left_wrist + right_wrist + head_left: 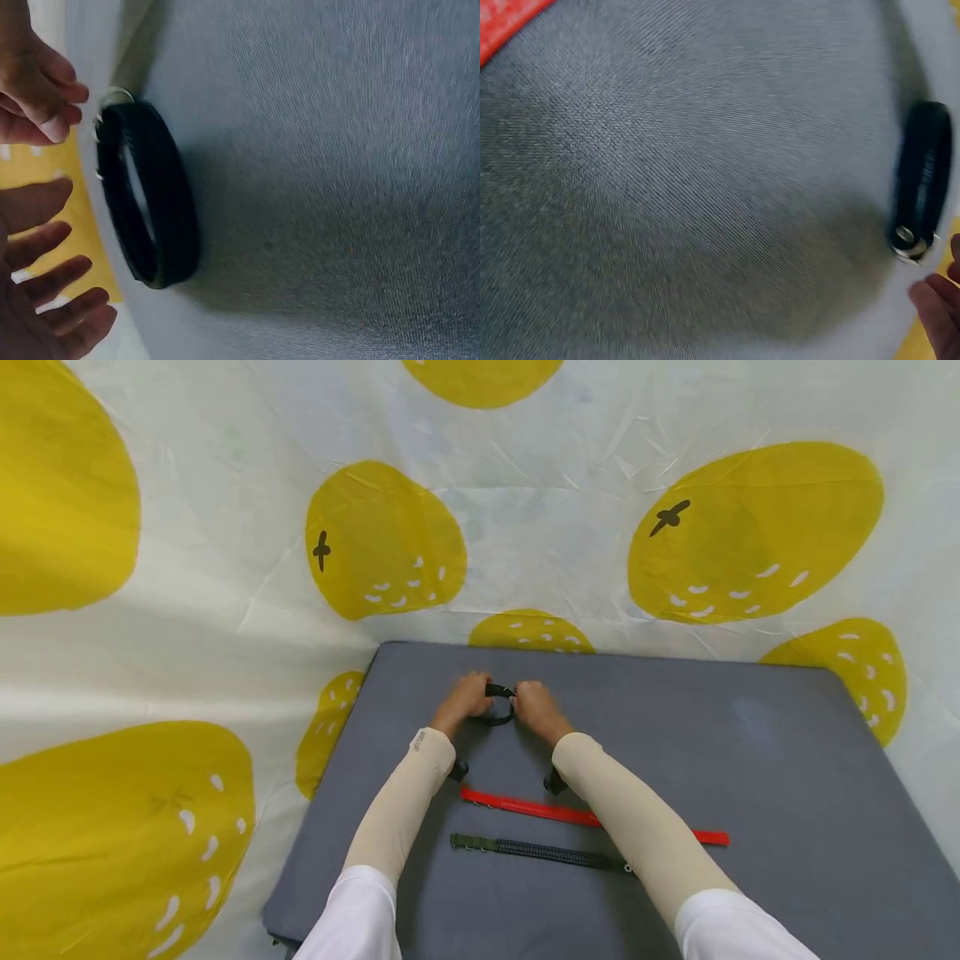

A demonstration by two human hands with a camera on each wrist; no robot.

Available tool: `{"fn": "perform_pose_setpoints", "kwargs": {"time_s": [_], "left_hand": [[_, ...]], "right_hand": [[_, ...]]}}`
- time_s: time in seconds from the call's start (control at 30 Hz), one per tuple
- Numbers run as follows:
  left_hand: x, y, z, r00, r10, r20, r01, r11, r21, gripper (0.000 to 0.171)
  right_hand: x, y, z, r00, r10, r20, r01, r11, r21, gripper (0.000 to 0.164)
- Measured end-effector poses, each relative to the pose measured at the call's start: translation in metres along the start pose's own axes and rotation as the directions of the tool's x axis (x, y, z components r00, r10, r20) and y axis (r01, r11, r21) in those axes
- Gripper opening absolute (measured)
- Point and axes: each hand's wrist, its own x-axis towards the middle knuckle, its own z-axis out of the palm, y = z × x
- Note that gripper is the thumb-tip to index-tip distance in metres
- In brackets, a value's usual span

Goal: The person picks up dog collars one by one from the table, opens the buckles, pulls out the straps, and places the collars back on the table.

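Observation:
A black collar (495, 722), buckled into a loop, stands on edge on the grey padded surface between the hands. Metal rings show at its right end, and its broad band (169, 202) fills the middle of the left wrist view. My left hand (468, 695) is beside the loop's left part, its fingers (64, 274) spread apart. On the other side, my right hand (537, 708) is close to the ring end, with loosely bent fingers. A small gap separates the right fingertips (922, 292) from the metal ring (909, 259).
Nearer the body, a red collar (532, 808) lies stretched flat, partly under the right forearm. Below it lies a green and black collar (555, 852). A pale curtain with yellow fruit prints (386, 539) hangs behind the grey padded tabletop (750, 777).

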Motion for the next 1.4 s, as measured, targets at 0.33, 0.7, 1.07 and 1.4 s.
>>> {"fn": "perform_pose_setpoints", "kwargs": {"time_s": [0.33,0.7,1.07,1.4], "left_hand": [[-0.006,0.005,0.023,0.997,-0.079,-0.013,0.08,0.995,0.065,0.055],[-0.007,0.002,0.019,0.98,-0.072,-0.184,0.109,0.975,0.196,0.016],[-0.008,0.009,0.008,0.96,0.013,-0.28,0.003,0.998,0.058,0.006],[-0.024,0.026,-0.008,0.922,0.172,-0.347,-0.181,0.983,0.007,0.004]], "right_hand": [[-0.011,0.001,0.019,0.999,-0.014,-0.051,0.009,0.996,-0.09,0.014],[-0.008,0.006,0.02,0.988,-0.055,-0.146,0.048,0.997,-0.053,0.014],[-0.002,0.018,-0.005,0.998,-0.029,-0.047,0.03,0.999,0.019,0.026],[-0.011,0.036,-0.05,0.992,-0.058,0.114,0.039,0.986,0.165,0.03]]}}
